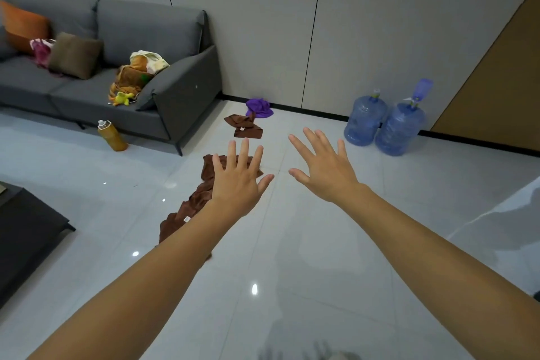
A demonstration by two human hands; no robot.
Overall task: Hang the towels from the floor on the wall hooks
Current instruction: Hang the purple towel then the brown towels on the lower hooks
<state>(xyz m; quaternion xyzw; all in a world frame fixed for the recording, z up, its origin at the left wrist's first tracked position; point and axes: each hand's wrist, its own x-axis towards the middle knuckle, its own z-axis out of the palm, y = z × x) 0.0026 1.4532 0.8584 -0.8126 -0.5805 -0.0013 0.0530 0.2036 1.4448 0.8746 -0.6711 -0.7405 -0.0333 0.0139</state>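
where the far left edge is met, a dark low table (26, 222) is seen, and behind it a grey sofa (175, 90) is set against the wall (263, 23). an orange cushion (23, 26), a pink cloth item (41, 51) and a brown cushion (76, 54) are laid on the sofa's left part, while a heap of orange and cream cloth (137, 73) and a yellow soft toy (122, 98) are piled by its right armrest. a yellow bottle (112, 136) is stood on the floor (292, 242) just in front of the sofa. further right, a long brown towel (193, 202) is stretched across the pale tiles, partly covered by the left forearm. the left hand (236, 184) is held over the far end of that towel with fingers straight and spread wide, nothing being gripped; whether the towel is touched cannot be told. beyond it, a smaller brown towel (244, 126) is crumpled on the floor, and a purple towel (258, 108) is bunched just behind it, touching it, near the wall's base. the right hand (324, 166) is held out over bare tiles, likewise spread wide and holding nothing. a blue water jug (365, 121) and a second blue jug (400, 128) are stood side by side against the wall, and a brown door panel (496, 82) is seen at the far right.
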